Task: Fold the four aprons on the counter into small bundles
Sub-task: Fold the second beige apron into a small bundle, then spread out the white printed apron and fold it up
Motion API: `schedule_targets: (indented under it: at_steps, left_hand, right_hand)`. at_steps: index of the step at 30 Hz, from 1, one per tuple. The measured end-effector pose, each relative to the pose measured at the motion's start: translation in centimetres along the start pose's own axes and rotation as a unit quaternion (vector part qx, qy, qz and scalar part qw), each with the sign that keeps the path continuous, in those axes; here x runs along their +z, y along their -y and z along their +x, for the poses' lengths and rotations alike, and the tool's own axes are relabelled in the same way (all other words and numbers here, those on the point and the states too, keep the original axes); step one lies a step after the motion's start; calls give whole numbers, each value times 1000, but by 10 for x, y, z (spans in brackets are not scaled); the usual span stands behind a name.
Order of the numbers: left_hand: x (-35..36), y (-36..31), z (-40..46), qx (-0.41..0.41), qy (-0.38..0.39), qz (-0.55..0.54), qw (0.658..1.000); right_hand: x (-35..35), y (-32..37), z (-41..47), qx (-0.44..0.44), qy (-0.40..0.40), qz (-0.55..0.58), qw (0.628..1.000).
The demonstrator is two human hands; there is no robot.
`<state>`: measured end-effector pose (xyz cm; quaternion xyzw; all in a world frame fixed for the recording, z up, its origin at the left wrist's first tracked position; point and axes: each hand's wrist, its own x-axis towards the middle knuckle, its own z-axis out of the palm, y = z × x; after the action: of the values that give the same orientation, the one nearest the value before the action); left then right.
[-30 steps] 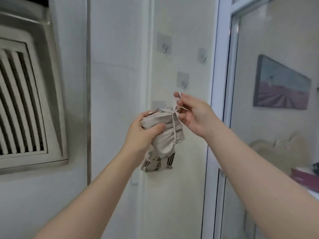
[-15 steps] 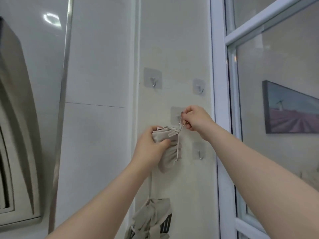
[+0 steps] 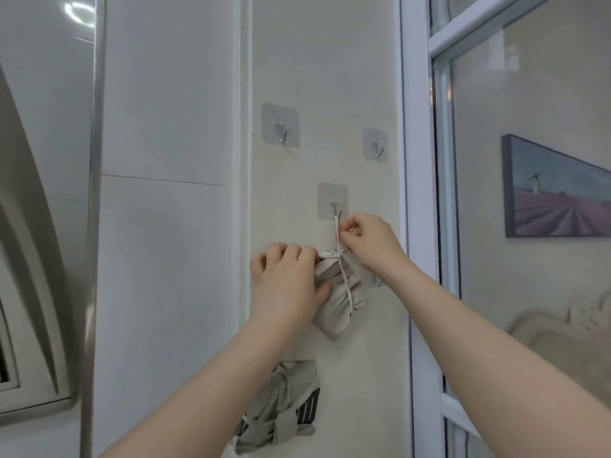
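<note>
A beige apron bundle (image 3: 340,295), rolled tight and bound by its pale tie, hangs against the cream wall (image 3: 317,77). The left hand (image 3: 286,285) grips its left side. The right hand (image 3: 368,239) pinches the tie (image 3: 337,226), which seems looped over the middle hook (image 3: 334,208). Another bundle (image 3: 281,408) hangs below.

Left hand (image 3: 287,285) grips a beige folded cloth apron bundle (image 3: 340,302) against the wall; right hand (image 3: 367,239) pinches its thin tie string (image 3: 337,233) at a clear adhesive metal hook (image 3: 334,203).
</note>
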<state>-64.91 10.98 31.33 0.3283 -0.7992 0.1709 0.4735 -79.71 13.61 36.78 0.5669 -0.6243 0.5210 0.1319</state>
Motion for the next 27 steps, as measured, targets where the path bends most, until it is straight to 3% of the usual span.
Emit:
schedule_targets:
  at_steps: [5, 8, 10, 15, 20, 27]
  left_hand:
    - [-12, 3, -14, -3, 36, -35, 999]
    - [-29, 18, -38, 41, -13, -84, 996]
    - [-40, 33, -55, 86, -41, -96, 991]
    - [-72, 84, -116, 81, 9, -101, 992]
    - [-105, 153, -183, -7, 125, -58, 990]
    - [-164, 293, -318, -124, 225, -5, 966]
  right_hand:
    - [9, 15, -31, 13, -24, -50, 998]
    - [18, 35, -78, -19, -103, -65, 992]
    - [27, 49, -108, -70, -106, -61, 990]
    - [59, 98, -166, -131, 25, -5, 991]
    - [116, 156, -200, -184, 165, -27, 969]
    - [246, 227, -293, -179, 332, -37, 925]
